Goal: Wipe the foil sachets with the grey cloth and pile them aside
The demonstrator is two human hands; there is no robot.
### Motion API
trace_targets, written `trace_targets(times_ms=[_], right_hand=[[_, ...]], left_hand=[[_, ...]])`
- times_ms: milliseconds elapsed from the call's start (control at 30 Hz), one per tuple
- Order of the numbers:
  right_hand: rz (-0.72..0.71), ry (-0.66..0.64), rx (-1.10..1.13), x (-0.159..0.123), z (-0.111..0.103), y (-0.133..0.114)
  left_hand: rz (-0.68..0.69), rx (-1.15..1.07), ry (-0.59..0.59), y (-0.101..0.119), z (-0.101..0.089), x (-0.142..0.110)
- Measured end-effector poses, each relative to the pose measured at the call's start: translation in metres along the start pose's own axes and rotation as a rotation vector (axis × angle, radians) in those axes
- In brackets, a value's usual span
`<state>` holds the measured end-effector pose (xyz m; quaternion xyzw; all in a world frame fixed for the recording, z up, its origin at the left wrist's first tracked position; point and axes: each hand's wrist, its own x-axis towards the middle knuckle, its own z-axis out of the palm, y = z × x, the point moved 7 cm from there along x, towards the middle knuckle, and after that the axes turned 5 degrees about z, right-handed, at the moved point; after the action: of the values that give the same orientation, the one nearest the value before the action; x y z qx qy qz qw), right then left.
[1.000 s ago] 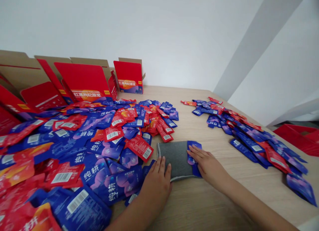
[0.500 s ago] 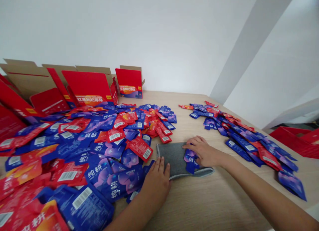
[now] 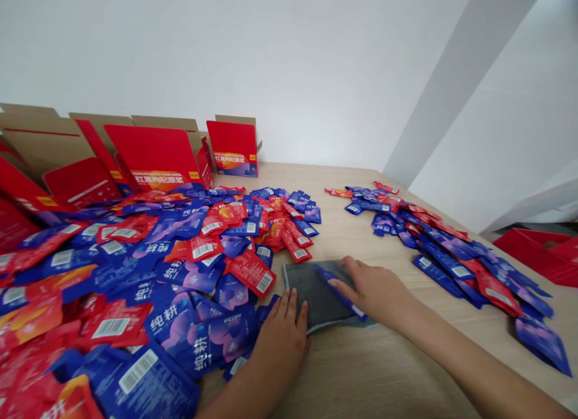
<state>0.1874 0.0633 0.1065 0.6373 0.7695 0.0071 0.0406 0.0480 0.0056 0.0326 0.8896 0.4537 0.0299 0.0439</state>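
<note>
Beside the grey cloth (image 3: 316, 300), heaped pouches (image 3: 158, 268).

Middle of table (image 3: 345, 232): open lane between left heap (image 3: 203, 274) and right pile (image 3: 445, 257), reaching the wall (image 3: 316, 94).
Left side: boxes (image 3: 151, 148) behind the heap block passage.
Cloth (image 3: 321, 300): hemmed by left hand (image 3: 286, 328) and right hand (image 3: 372, 292) with blue pouch (image 3: 334, 286).
Near side: bare wood between forearms (image 3: 451, 351).
</note>
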Motion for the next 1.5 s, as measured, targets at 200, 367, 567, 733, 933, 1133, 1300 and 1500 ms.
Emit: trace_targets(times_ms=[200, 367, 567, 733, 933, 1133, 1300, 1500], right_hand=[[-0.362, 0.030, 0.125, -0.020, 0.044, -0.039], [-0.241, 0.083, -0.054, -0.012, 0.083, -0.026], [-0.106, -0.009, -0.072, 0.013, 0.062, -0.020], [-0.149, -0.049, 0.034, 0.016, 0.046, -0.015], [-0.033, 0.205, 0.398, 0.027, 0.029, 0.033], [-0.303, 0.153, 0.246, -0.006, 0.050, 0.003], [-0.268, 0.153, 0.179, 0.016, 0.081, 0.006], [0.056, 0.150, 0.055, 0.116, 0.087, 0.061]], left_hand=[[0.015, 0.014, 0.049, -0.002, 0.002, -0.001], [0.027, 0.017, 0.059, -0.002, 0.005, -0.001], [0.018, 0.022, 0.060, -0.002, 0.002, -0.002], [0.019, 0.013, 0.038, -0.001, 0.002, 0.000], [0.015, 0.008, 0.058, -0.002, 0.002, -0.001], [0.014, -0.001, 0.064, -0.003, 0.005, -0.001], [0.102, 0.073, 0.146, -0.012, 0.021, -0.003], [0.277, 0.377, 0.480, -0.018, 0.043, -0.008]])
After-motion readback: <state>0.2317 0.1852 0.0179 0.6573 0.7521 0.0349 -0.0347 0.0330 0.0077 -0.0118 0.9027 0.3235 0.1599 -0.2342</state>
